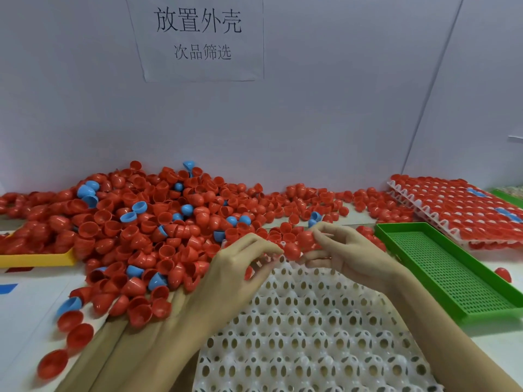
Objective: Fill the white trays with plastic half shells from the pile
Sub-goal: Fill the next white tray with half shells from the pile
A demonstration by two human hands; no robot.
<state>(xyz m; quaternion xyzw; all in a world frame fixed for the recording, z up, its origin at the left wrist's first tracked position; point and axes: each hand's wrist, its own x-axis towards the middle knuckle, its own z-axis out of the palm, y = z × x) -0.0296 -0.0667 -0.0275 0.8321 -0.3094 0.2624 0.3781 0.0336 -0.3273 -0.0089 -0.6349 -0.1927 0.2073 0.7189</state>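
A big pile of red half shells point(147, 222), with a few blue ones mixed in, covers the table's left and middle. A white tray point(311, 335) with rows of holed cups lies in front of me, its cups bare where visible. My left hand point(240, 267) hovers over the tray's far left corner, fingers curled; a red shell peeks under them at the far edge. My right hand point(339, 250) holds red shells point(302, 243) with its fingertips over the tray's far edge.
A green perforated tray point(452, 273) lies to the right, with one stray red shell point(503, 274) beyond it. Stacked white trays filled with shells point(458, 205) sit at the back right. A yellow tray point(36, 260) pokes out at left. A white wall with a paper sign stands behind.
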